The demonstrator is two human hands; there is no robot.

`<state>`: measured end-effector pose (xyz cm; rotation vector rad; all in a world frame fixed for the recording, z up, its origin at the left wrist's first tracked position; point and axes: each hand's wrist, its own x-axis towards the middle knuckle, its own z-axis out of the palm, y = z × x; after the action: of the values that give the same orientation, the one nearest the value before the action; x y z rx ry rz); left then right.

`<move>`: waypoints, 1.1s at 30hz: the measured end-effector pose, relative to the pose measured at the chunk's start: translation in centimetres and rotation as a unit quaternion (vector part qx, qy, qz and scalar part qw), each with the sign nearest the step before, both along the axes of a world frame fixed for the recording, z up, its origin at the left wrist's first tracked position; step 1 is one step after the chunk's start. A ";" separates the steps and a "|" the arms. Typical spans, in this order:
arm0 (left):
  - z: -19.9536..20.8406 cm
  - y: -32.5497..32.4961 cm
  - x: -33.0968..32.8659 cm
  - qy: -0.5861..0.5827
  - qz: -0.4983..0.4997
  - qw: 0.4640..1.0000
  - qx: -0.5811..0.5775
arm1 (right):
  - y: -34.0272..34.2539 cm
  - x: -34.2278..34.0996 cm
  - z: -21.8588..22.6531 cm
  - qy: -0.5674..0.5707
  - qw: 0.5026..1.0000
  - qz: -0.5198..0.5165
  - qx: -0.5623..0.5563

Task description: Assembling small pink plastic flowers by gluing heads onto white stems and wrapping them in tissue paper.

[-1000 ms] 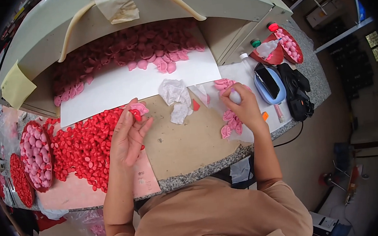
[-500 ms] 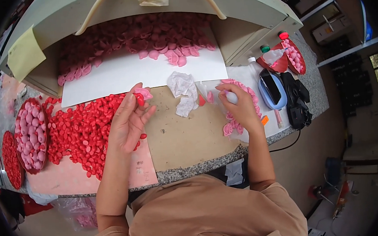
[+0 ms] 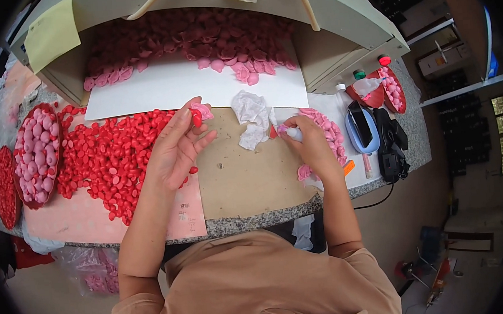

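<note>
Between the thumb and fingertips of my left hand (image 3: 173,151) is a small glossy red piece (image 3: 196,119), with a pink petal-shaped piece (image 3: 203,110) against it. The other fingers of that hand are loosely curled. My right hand (image 3: 317,150) is closed around a small whitish squeeze bottle (image 3: 294,134); most of its body is hidden by the fingers. Its pinkish tip (image 3: 282,129) points left, beside a crumpled white tissue (image 3: 252,121). Several pink petal pieces (image 3: 334,136) lie just beyond and to the right of my right hand.
A heap of red pieces (image 3: 111,180) spreads on pink paper at the left. Further left stand a dish of pink balls (image 3: 37,156) and a dish of red pieces (image 3: 6,188). The grey cabinet (image 3: 350,60) holds many pink pieces. A phone (image 3: 362,123) lies at the right.
My right hand has moved a little left and the bottle's tip now shows, pointing left. My left hand keeps its grip on the red and pink pieces. The whole view has shifted slightly.
</note>
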<state>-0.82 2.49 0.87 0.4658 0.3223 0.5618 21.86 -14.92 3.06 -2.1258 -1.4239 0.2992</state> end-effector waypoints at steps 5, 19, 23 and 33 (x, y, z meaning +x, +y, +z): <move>0.3 0.2 -0.5 -0.008 0.007 1.000 0.003 | -0.1 -1.8 0.2 0.065 0.994 -0.081 0.018; 0.1 0.4 -0.3 -0.017 0.009 1.000 -0.001 | -1.4 -6.2 -3.1 0.028 0.991 0.094 0.088; 0.3 0.2 -0.3 -0.010 0.004 1.000 -0.008 | -1.6 -5.7 -2.6 0.045 0.995 0.054 0.075; 0.1 0.2 0.0 0.004 0.018 1.000 -0.020 | 0.8 -6.5 -0.5 0.105 0.989 0.102 -0.037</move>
<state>-0.83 2.69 1.02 0.4239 0.3491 0.5887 15.32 -14.17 2.56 -1.9409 -1.5252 0.6436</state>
